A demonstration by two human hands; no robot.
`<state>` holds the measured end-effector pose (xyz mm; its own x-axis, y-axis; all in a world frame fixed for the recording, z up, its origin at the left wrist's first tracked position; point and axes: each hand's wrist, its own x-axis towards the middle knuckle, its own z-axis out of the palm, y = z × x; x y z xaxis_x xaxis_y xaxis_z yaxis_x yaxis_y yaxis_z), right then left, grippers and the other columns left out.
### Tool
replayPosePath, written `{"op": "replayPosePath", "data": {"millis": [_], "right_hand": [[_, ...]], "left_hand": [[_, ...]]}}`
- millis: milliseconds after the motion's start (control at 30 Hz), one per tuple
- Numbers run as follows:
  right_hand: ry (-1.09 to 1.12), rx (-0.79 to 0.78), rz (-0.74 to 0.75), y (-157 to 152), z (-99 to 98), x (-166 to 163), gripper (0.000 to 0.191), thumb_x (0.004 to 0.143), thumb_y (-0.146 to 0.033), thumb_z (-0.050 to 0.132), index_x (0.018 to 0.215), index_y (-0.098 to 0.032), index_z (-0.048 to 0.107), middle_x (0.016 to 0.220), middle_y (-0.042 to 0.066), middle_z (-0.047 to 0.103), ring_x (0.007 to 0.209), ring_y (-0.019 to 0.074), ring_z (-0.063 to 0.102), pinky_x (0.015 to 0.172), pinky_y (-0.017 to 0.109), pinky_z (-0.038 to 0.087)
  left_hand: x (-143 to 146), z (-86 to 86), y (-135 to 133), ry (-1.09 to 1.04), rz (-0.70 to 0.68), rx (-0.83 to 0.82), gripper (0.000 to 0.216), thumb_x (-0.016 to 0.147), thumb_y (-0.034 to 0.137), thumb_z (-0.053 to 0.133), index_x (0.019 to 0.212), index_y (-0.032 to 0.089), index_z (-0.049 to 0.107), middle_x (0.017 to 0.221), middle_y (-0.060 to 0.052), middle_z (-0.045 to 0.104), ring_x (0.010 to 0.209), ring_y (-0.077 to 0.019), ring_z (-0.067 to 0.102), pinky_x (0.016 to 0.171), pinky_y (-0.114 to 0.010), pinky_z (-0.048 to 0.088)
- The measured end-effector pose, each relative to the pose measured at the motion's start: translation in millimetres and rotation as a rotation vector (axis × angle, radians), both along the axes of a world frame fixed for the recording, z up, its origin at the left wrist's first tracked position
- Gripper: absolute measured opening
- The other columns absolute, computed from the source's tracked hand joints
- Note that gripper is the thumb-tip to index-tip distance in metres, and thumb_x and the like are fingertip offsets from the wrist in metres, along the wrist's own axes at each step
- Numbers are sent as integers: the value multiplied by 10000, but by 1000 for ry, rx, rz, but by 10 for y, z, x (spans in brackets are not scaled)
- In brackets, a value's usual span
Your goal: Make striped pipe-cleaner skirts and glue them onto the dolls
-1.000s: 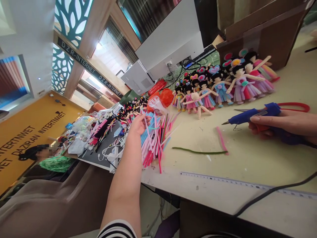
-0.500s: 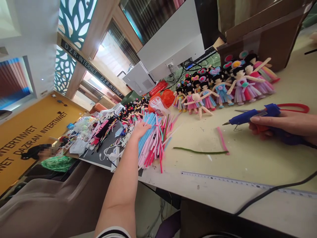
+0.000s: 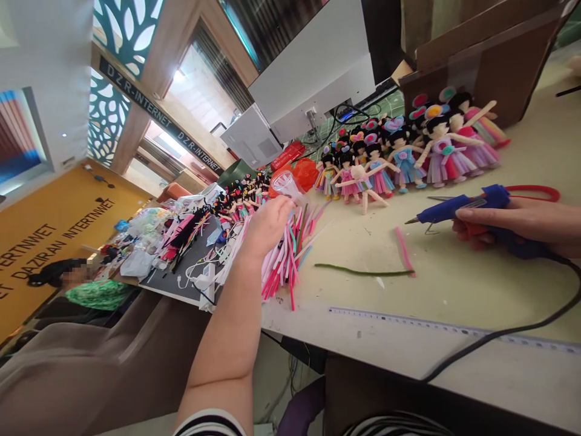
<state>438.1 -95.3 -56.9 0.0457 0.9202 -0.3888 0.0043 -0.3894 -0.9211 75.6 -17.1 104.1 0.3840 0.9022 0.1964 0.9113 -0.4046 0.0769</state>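
My right hand (image 3: 503, 224) is closed around a blue hot glue gun (image 3: 458, 208), its nozzle pointing left above the table. Over a pile of pink, lilac and blue pipe cleaners (image 3: 282, 266) is my left hand (image 3: 269, 225), seen from the back. Its fingers look bunched together, and whatever is between them is hidden. Between the hands, a dark green pipe cleaner (image 3: 363, 270) and a short pink pipe cleaner (image 3: 403, 249) lie on the table, meeting at one end. Scissors with red handles (image 3: 538, 192) lie behind the glue gun.
Several small dolls (image 3: 403, 154) stand in front of a cardboard box (image 3: 481, 79). A clear plastic cup (image 3: 285, 183) and an orange bag (image 3: 306, 174) sit beyond the pile. A ruler strip (image 3: 408, 323) runs along the front edge, crossed by a black cord (image 3: 481, 345). Someone sits far left.
My left hand has lifted slightly and moved a little right over the pile, its fingers now more bunched. The glue gun stays in my right hand, almost unmoved. The view has shifted slightly.
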Motion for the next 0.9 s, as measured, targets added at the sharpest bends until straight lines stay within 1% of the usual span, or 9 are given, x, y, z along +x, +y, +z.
{"op": "replayPosePath", "data": {"millis": [100,167,233,333,433,600,667,767,900], "right_hand": [[12,10,10,-7,12,5,504,518,-654,853,718,-216,704,802,94,672,665,189,592,609,309,574],[21,13,20,-13,16,1,489,557,-663,834,700,-213,702,802,98,667,653,179,577,616,314,558],[28,23,40,-22,20,-9,465,599,-659,815,681,-217,696,794,91,659,652,169,571,620,312,540],[16,48,62,-38,44,-31,434,638,-651,794,673,-232,690,767,69,641,637,159,559,603,308,514],[23,54,64,-67,116,-45,402,666,-616,791,690,-231,678,757,52,634,627,149,554,602,305,507],[-1,31,109,-134,299,-32,363,686,-528,801,796,-204,682,776,38,653,663,149,588,634,292,518],[-34,32,175,-150,358,-18,403,653,-562,800,793,-203,680,740,34,662,662,162,599,640,302,518],[-129,38,306,-160,425,-3,439,608,-620,781,719,-209,675,702,35,672,649,187,606,625,321,508],[-271,71,462,-174,487,1,438,627,-633,748,690,-205,673,700,37,668,694,214,617,646,332,496]], "left_hand": [[326,-135,-117,35,-171,0,343,1014,323,361,1057,197,677,1052,-65,672,996,-201,619,930,-320,460],[538,-310,-151,73,-270,-44,358,1023,317,362,1108,191,686,1058,-70,647,969,-190,622,924,-323,470],[726,-525,-155,114,-355,-97,335,1014,305,405,1101,184,704,1055,-74,626,974,-190,620,936,-326,472],[915,-838,-130,119,-385,-175,291,991,290,465,1070,193,728,1052,-73,620,970,-199,628,906,-320,498],[981,-1042,-103,69,-396,-250,260,963,218,492,1040,204,740,1047,-66,640,989,-197,640,929,-309,500],[964,-1169,-77,-37,-410,-347,237,898,153,513,962,199,737,1017,-53,675,983,-196,644,931,-309,492],[957,-1204,-66,-91,-424,-380,223,866,140,516,909,197,727,986,-45,682,951,-191,642,904,-304,492],[950,-1258,-59,-148,-469,-412,203,823,121,518,850,193,705,930,-33,678,898,-180,631,853,-291,483],[929,-1290,-74,-164,-537,-464,148,836,158,538,827,190,683,888,-22,655,837,-168,608,789,-286,459]]}}
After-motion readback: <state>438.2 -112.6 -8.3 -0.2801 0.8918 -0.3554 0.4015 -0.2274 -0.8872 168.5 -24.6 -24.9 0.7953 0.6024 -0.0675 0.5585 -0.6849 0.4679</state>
